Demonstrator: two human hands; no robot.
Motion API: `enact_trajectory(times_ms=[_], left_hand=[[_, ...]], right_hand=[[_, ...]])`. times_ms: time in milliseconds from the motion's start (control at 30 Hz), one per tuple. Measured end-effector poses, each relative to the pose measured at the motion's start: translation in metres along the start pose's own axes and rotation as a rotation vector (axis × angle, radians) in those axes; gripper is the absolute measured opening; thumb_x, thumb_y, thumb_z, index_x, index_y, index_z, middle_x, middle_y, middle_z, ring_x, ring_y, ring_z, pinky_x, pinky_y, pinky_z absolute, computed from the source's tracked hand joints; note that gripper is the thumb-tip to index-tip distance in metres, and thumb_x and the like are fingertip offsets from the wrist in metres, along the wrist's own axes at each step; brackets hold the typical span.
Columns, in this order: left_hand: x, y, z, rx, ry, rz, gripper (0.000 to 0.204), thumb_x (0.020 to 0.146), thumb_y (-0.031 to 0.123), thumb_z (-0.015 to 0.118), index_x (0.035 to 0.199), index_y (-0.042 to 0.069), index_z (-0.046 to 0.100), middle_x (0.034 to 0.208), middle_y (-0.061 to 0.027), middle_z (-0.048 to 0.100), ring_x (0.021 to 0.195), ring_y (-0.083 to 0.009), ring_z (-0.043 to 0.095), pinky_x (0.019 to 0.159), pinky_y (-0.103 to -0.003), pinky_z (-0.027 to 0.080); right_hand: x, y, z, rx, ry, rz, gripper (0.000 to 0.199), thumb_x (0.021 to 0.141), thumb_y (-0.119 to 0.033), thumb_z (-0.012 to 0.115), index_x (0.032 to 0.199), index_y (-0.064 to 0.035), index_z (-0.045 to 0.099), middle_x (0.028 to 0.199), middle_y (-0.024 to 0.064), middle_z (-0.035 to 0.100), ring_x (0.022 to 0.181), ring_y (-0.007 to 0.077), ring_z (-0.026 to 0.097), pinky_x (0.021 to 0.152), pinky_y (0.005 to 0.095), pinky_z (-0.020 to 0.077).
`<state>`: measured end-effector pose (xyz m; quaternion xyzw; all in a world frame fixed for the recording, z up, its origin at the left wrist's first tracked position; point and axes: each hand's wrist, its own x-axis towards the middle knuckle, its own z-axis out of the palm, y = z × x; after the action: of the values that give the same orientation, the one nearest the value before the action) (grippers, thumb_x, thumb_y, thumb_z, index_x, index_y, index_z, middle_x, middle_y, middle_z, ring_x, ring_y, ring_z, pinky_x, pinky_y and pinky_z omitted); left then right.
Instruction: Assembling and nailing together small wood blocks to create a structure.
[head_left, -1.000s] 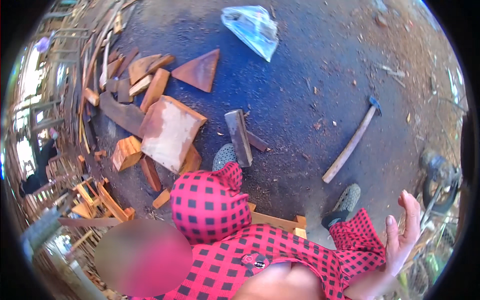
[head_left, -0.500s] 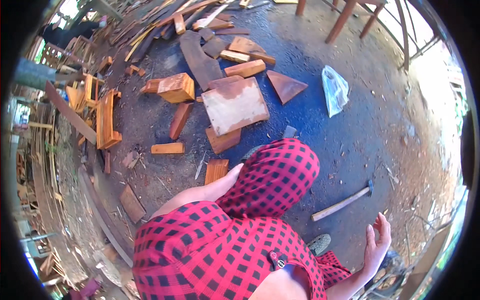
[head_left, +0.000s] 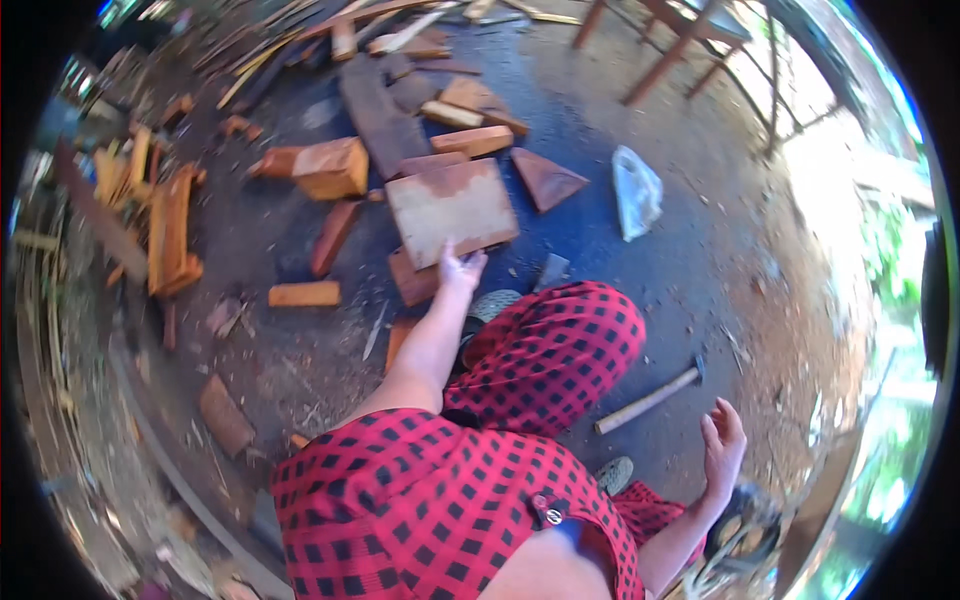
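Observation:
My left hand [head_left: 463, 270] is stretched forward to the near edge of a square wooden board [head_left: 450, 208]. Its fingers look apart at that edge, and whether they touch the board is unclear. The board has a pale, worn patch on top and lies over other reddish wood pieces [head_left: 415, 280]. Off to the right, my right hand [head_left: 723, 447] is raised, empty, with loosely bent fingers apart. The nearest thing to it is a hammer [head_left: 648, 402] with a pale wooden handle, lying on the ground.
Orange-brown wood blocks [head_left: 332, 168] and a triangular piece [head_left: 547, 180] lie around the board. A clear plastic bag [head_left: 637, 193] is to the right. Long strips are heaped at the back left, near a small wooden frame [head_left: 170, 230]. Chair legs [head_left: 660, 68] stand at the far right.
My left hand has moved forward from beside my knee to the board's near edge. My right hand stays raised and empty. The whole view has shifted slightly.

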<state>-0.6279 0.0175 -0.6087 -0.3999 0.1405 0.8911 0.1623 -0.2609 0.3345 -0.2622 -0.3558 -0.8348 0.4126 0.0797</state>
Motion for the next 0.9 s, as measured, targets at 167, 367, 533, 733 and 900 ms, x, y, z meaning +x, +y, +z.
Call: enact_trajectory(times_ms=[167,367,533,733,900], left_hand=[[-0.010,0.018,0.028,0.025,-0.021,0.009,0.045,0.077,0.046,0.065,0.101,0.009,0.059,0.089,-0.0093,0.063,0.074,-0.0255,0.059,0.063,-0.041,0.054],[-0.009,0.110,0.090,0.143,-0.065,0.135,0.038,0.079,0.032,0.062,0.103,0.004,0.056,0.091,-0.0146,0.062,0.078,-0.0300,0.063,0.066,-0.039,0.057],[-0.103,0.089,0.159,0.691,-0.123,0.352,0.036,0.078,0.030,0.062,0.105,0.007,0.055,0.096,-0.0113,0.061,0.077,-0.0281,0.062,0.059,-0.034,0.054],[-0.188,0.037,0.266,0.921,-0.446,0.250,0.031,0.079,0.029,0.061,0.103,0.011,0.054,0.102,-0.0080,0.058,0.092,-0.0268,0.057,0.065,-0.035,0.051],[-0.272,-0.066,0.305,1.089,-0.651,0.245,0.029,0.078,0.019,0.063,0.103,0.010,0.054,0.098,-0.0092,0.060,0.090,-0.0246,0.058,0.076,-0.041,0.048]], right_hand=[[-0.037,0.004,-0.003,-0.094,0.086,0.011,0.036,0.077,-0.009,0.067,0.112,-0.0003,0.057,0.089,0.0089,0.059,0.080,0.0158,0.056,0.073,0.0283,0.0469],[-0.062,-0.013,-0.024,-0.151,0.219,-0.117,0.038,0.076,-0.017,0.067,0.109,0.0006,0.057,0.086,0.0142,0.059,0.078,0.0234,0.057,0.072,0.0322,0.0462],[-0.107,-0.003,-0.049,-0.165,0.329,-0.094,0.040,0.077,-0.013,0.069,0.113,-0.0012,0.058,0.093,0.0091,0.061,0.083,0.0160,0.056,0.078,0.0286,0.0456],[-0.125,-0.010,-0.055,-0.065,0.390,-0.095,0.040,0.077,-0.014,0.068,0.114,-0.0024,0.058,0.092,0.0095,0.060,0.081,0.0165,0.057,0.076,0.0291,0.0461],[-0.123,-0.016,-0.049,0.100,0.439,-0.109,0.038,0.078,-0.009,0.067,0.115,-0.0046,0.058,0.093,0.0076,0.060,0.076,0.0115,0.056,0.071,0.0258,0.0469]])
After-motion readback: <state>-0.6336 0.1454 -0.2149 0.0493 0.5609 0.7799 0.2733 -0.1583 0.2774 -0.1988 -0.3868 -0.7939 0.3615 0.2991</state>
